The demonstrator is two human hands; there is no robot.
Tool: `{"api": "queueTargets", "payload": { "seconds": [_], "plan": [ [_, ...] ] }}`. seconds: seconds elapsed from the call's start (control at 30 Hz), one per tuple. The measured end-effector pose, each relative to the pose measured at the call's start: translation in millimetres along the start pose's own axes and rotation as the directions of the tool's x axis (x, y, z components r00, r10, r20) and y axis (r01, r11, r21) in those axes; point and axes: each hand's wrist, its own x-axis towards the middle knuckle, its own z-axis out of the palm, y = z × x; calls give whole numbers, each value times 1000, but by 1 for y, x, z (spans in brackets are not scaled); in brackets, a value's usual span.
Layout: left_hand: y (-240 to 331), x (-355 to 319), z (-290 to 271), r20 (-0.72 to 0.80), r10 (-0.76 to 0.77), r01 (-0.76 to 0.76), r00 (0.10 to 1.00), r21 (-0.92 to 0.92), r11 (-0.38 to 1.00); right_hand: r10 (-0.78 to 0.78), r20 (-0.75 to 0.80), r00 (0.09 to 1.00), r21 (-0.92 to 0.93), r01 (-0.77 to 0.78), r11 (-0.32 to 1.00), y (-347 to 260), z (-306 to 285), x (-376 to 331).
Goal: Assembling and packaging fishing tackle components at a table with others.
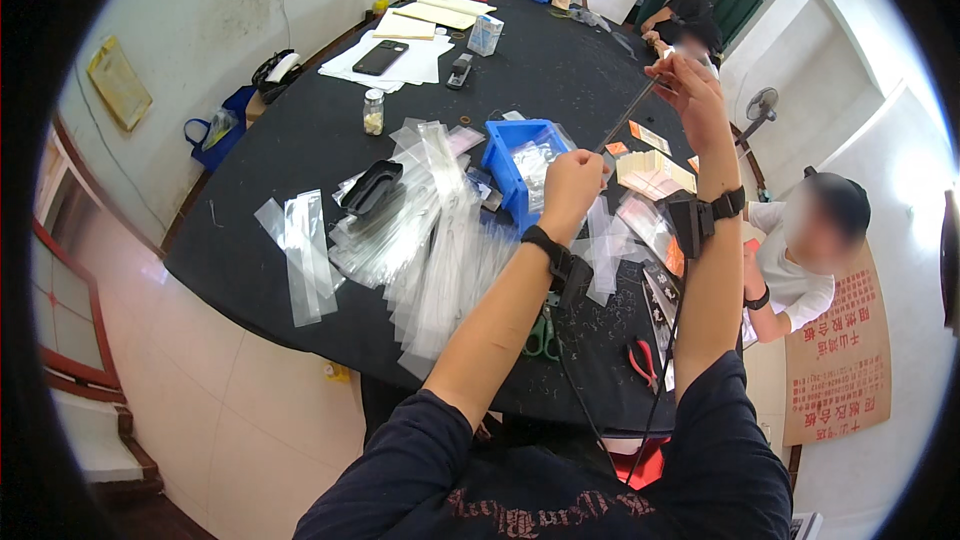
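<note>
My left hand (574,185) is closed in front of the blue plastic bin (508,185), its fingers pinching one end of a thin dark strand (630,114). Farther out and to the right, my raised right hand (690,90) pinches the other end, and the strand runs straight and slanted between them. Whether it is a cord or a chain is too fine to tell. Small clear bags lie in the bin. To its left spreads a heap of long clear plastic sleeves (440,250). Beyond my left wrist, a stack of cream cards (655,175) sits near orange-and-white cards.
Green-handled scissors (541,338) and red-handled pliers (642,362) lie by the near edge. A black tray (372,187), a glass jar (373,112) and a phone (380,57) are at left. One person (815,230) is at right, another (693,20) at the far end.
</note>
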Motion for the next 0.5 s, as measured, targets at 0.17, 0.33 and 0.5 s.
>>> {"api": "queueTargets", "payload": {
  "seconds": [0.17,0.33,0.5],
  "plan": [
    [-1,0,0,19,0,0,1000,-20,1000,-42,-8,999,-95,41,995,-1,3,1],
    [2,-2,-1,36,16,-15,999,-37,999,-139,-6,990,-254,132,958,4,11,8],
    [0,4,-2,88,15,-13,996,-22,1000,-360,-83,929,-239,332,913,19,13,21]
  ]
}}
